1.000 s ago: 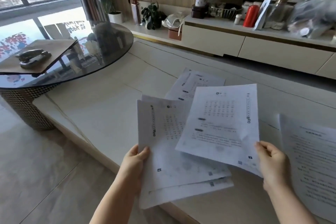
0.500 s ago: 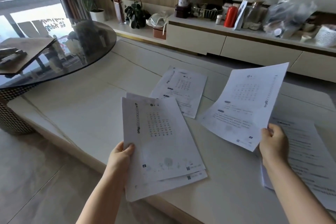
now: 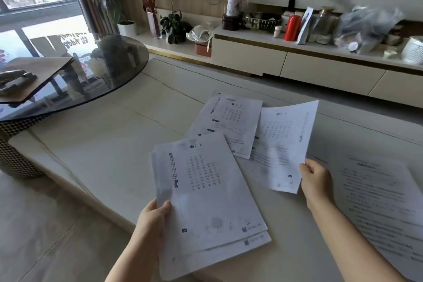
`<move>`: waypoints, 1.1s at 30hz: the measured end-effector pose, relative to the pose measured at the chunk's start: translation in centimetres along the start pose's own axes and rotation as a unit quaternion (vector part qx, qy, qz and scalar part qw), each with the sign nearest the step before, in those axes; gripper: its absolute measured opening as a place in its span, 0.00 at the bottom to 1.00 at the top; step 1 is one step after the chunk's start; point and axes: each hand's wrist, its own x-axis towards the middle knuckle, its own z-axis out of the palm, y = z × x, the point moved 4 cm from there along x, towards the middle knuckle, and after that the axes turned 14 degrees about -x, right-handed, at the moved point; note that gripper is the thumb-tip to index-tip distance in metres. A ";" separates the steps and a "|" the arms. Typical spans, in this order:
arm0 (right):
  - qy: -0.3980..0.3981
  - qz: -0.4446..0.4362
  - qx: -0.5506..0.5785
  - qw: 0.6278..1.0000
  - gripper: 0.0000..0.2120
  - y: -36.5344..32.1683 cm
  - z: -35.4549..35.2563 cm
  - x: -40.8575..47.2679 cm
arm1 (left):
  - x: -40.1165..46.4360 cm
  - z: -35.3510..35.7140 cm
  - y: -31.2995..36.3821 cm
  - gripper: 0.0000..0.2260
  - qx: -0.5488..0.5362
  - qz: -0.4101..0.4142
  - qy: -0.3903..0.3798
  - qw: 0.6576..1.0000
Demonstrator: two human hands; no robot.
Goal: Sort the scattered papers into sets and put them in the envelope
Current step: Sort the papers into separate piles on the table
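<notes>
Left grip [image 3: 153,215] pinches stacked papers [image 3: 206,194]; right grip [image 3: 317,182] pinches single sheet [image 3: 283,142].

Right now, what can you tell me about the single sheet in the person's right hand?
The single sheet is thin white printed paper with a grid of small characters near its top and text lines below. The right hand pinches its lower right corner. It curls slightly and overlaps the sheet lying on the table.

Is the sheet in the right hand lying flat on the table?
No. The right hand pinches the sheet by its lower corner; its far edge curls upward.
</notes>
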 end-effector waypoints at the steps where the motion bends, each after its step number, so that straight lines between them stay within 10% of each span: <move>1: 0.000 0.004 -0.004 1.000 0.07 -0.4 0.7 0.5 | 0.1 0.0 0.0 0.07 -0.002 0.002 0.001 1.000; 16: 0.074 0.054 -0.021 0.996 0.13 -1.9 3.8 4.7 | 0.2 -1.6 3.4 0.06 -0.014 0.043 0.009 0.999; 33: -0.133 0.009 0.003 0.991 0.16 -6.2 8.3 2.0 | -0.1 -1.3 1.8 0.06 0.058 -0.010 -0.007 0.998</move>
